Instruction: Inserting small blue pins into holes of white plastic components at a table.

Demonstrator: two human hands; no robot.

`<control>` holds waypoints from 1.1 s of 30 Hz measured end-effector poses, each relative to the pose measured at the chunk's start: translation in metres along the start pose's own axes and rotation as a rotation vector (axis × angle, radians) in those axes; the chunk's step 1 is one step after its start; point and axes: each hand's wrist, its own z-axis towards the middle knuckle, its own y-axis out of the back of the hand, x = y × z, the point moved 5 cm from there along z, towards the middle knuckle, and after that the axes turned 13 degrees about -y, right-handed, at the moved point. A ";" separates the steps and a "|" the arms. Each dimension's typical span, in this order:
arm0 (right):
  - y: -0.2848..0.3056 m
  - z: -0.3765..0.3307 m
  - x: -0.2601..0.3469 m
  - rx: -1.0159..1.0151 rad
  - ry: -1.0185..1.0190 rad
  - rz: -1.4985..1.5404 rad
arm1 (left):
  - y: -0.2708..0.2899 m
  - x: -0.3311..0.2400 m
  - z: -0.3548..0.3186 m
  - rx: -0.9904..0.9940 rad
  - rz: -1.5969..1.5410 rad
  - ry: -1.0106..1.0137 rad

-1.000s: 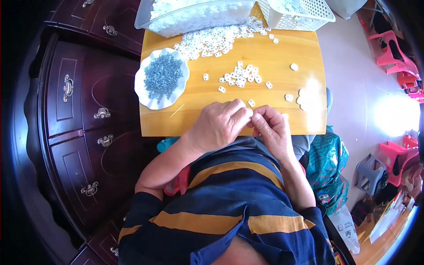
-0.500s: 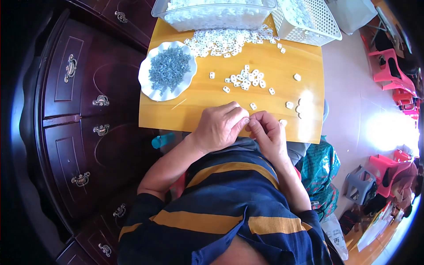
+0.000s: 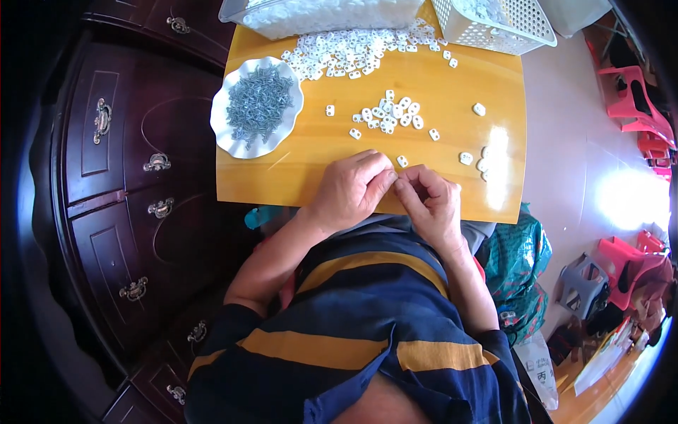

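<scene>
My left hand (image 3: 353, 189) and my right hand (image 3: 432, 201) meet fingertip to fingertip over the near edge of the wooden table (image 3: 304, 180). Thumbs and forefingers are pinched together; whatever they hold is too small or hidden to make out. Just beyond the fingertips lies one small white two-holed plastic piece (image 3: 402, 161). Farther off sits a loose cluster of similar white pieces (image 3: 387, 113). To the left stands a white scalloped plate (image 3: 220, 131) with a heap of small grey metal screws or pins (image 3: 258, 102). Several rounded white pieces (image 3: 465, 158) rest at the right.
A clear plastic bin (image 3: 332, 20) of white parts and a white perforated basket (image 3: 487, 32) stand at the far edge, with many two-holed pieces (image 3: 346, 53) spilled before them. Dark wooden cabinets (image 3: 106, 162) flank the left. A green bag (image 3: 519, 261) and stools (image 3: 583, 283) are at right.
Both hands stay pinched together, with only a slight shift of the fingers. The table and its contents sit a little higher in the picture as the view has tilted.
</scene>
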 end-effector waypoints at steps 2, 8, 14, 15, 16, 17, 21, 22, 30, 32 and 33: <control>0.002 0.003 -0.001 -0.001 0.003 -0.025 | -0.003 0.002 -0.002 -0.042 -0.045 0.022; -0.003 0.012 0.002 0.069 -0.031 0.042 | 0.005 0.010 -0.005 -0.045 -0.083 0.123; -0.009 0.014 -0.016 0.185 -0.211 0.315 | 0.009 0.006 -0.003 -0.077 -0.165 0.066; -0.009 0.015 -0.018 0.199 -0.223 0.312 | 0.009 0.006 -0.003 -0.109 -0.219 0.110; -0.010 0.015 -0.018 0.198 -0.226 0.311 | 0.009 0.007 -0.004 -0.108 -0.221 0.112; -0.011 0.016 -0.018 0.190 -0.226 0.334 | 0.009 0.007 -0.004 -0.103 -0.223 0.108; -0.009 0.017 -0.022 0.138 -0.195 0.291 | 0.005 0.010 -0.001 -0.081 -0.198 0.140; -0.008 0.017 -0.022 0.138 -0.196 0.291 | 0.004 0.010 0.000 -0.081 -0.198 0.141; -0.002 0.018 -0.011 0.069 -0.177 0.271 | -0.002 0.017 -0.004 -0.106 -0.273 0.227; 0.000 0.022 -0.009 0.060 -0.152 0.262 | -0.005 0.018 -0.003 -0.137 -0.277 0.218; 0.002 0.024 -0.008 0.048 -0.129 0.254 | -0.005 0.019 -0.003 -0.166 -0.282 0.209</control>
